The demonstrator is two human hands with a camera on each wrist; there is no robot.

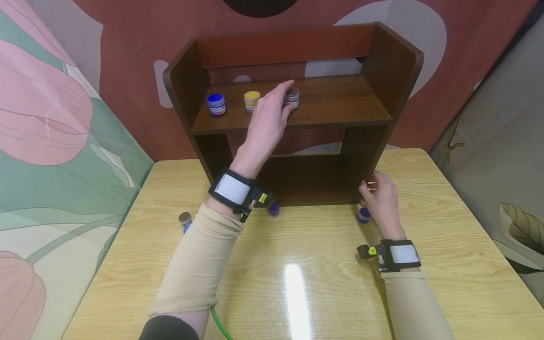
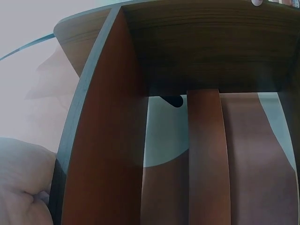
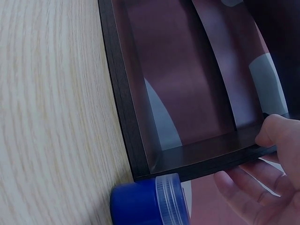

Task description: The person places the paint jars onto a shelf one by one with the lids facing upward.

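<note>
Pale, wavy-grained worktop [image 1: 323,288] spreads nearest, with a brown-topped jar [image 1: 184,218] partway back, close to the beige stretch sleeve [image 1: 199,259] on the left arm. Farther in, a small purple jar [image 1: 274,209] sits just before the shelf unit [image 1: 314,182], and a violet-blue jar [image 1: 363,215] with a clear ribbed band stands just beside the right hand [image 1: 382,200]. That hand grips the unit's right side panel, thumb over its edge, fingers on the outer face. The unit is dark wood-grain board with rounded upper corners. On its upper shelf, the left hand [image 1: 268,115] holds a squat dark-lidded jar [image 1: 292,97] between thumb and fingers; left of it stand a yellow-lidded jar [image 1: 251,100] and a blue-lidded jar [image 1: 216,104], both round and labelled. Behind hangs dull red printed cloth [image 1: 140,52] with pale rounded shapes.
</note>
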